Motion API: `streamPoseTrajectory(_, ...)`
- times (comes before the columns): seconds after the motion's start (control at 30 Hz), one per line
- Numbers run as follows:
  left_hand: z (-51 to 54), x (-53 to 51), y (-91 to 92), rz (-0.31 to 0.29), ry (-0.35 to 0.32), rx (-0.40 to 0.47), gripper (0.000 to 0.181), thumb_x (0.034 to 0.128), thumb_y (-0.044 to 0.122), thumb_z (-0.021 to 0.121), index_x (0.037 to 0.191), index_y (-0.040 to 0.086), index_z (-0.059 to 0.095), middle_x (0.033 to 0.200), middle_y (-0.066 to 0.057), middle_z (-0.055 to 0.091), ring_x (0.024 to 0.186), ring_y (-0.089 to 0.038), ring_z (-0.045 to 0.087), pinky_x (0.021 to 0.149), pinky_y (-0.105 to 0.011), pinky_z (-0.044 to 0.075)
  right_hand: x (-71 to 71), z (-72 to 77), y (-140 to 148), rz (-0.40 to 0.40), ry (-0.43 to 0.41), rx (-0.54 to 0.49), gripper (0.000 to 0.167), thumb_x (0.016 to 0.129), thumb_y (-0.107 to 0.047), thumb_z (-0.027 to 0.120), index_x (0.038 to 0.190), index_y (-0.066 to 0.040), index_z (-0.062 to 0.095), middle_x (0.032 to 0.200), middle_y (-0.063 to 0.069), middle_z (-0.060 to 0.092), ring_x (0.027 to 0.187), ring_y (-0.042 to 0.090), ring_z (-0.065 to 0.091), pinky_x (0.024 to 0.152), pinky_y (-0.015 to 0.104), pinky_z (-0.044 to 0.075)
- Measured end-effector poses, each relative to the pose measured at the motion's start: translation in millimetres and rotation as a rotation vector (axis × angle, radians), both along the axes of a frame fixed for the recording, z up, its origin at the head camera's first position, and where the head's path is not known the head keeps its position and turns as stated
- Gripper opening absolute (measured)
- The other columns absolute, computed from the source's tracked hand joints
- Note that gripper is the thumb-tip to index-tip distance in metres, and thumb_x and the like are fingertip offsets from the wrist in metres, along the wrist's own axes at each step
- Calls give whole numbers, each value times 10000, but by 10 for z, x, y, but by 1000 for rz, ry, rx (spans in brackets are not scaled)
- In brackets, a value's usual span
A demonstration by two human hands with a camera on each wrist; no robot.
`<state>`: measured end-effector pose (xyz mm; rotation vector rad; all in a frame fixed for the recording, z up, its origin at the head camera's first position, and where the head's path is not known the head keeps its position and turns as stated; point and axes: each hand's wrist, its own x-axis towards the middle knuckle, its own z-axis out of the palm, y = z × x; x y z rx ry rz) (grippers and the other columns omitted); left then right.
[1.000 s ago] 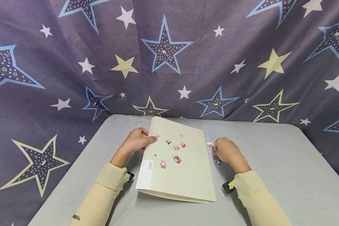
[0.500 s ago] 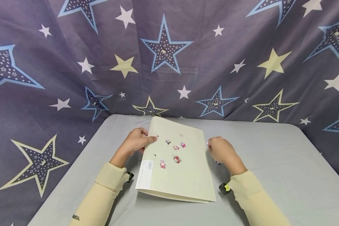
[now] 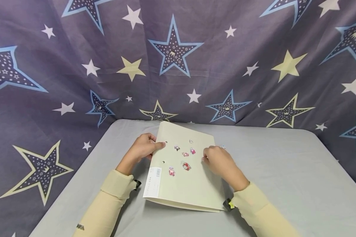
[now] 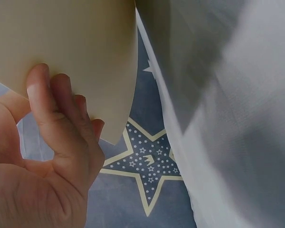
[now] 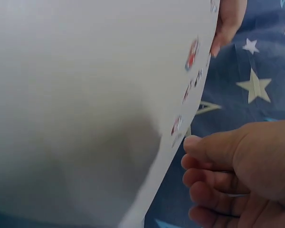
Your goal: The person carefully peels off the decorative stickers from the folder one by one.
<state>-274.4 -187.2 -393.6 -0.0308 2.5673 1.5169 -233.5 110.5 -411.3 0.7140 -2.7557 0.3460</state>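
Observation:
A cream file folder (image 3: 190, 187) lies tilted on the grey surface, with several small red, pink and dark cartoon stickers (image 3: 186, 166) scattered over its cover. My left hand (image 3: 142, 148) grips its left edge, thumb on top; in the left wrist view, the fingers (image 4: 40, 90) lie along the underside. Over the folder's right part is my right hand (image 3: 221, 163), its fingers curled. Thumb and forefinger meet near the cover in the right wrist view; I cannot tell whether anything small is pinched between them. Just behind this hand, a bit of another sticker (image 3: 223, 146) shows.
A white label with a barcode (image 3: 152, 182) sits at the folder's lower left, and two punched holes are near its left edge. Grey cloth (image 3: 284, 171) covers the surface. Behind it hangs a dark curtain (image 3: 213, 75) patterned with stars.
My right hand has moved left from the loose stickers beside the folder to above the folder's right part. The left hand keeps its grip, and the folder has hardly moved.

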Motion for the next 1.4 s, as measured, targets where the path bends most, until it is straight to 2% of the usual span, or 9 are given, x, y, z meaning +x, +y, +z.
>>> streamPoseTrajectory(0.27,1,-4,8,-3,2,-10,456,899,269,784,1125,-35,531,834,-158,708,582,-218,699,520,-360,593,102,-15,-167,84,18,-16,150,879,-162,826,818,-81,715,747,20,640,688,210,625,649,370,542)
streamPoseTrajectory(0.77,6,9,6,-2,2,-11,451,905,263,780,1125,-36,524,837,-163,710,590,-220,704,523,-360,598,261,28,-313,182,21,-37,167,879,-205,828,878,-61,742,822,27,706,741,202,637,716,353,559)
streamPoseTrajectory(1.07,8,16,6,-3,12,-4,450,900,263,781,1125,-42,539,842,-165,706,587,-219,703,521,-364,599,278,-23,-358,189,46,-33,187,883,-233,827,873,-72,733,795,10,681,723,178,604,701,340,534)
streamPoseTrajectory(1.4,9,9,3,-10,9,-7,445,900,256,784,1118,-39,532,830,-161,711,586,-226,707,552,-404,611,246,-76,-373,228,77,-49,121,905,-183,804,870,-89,738,797,-3,694,728,163,607,722,344,541)
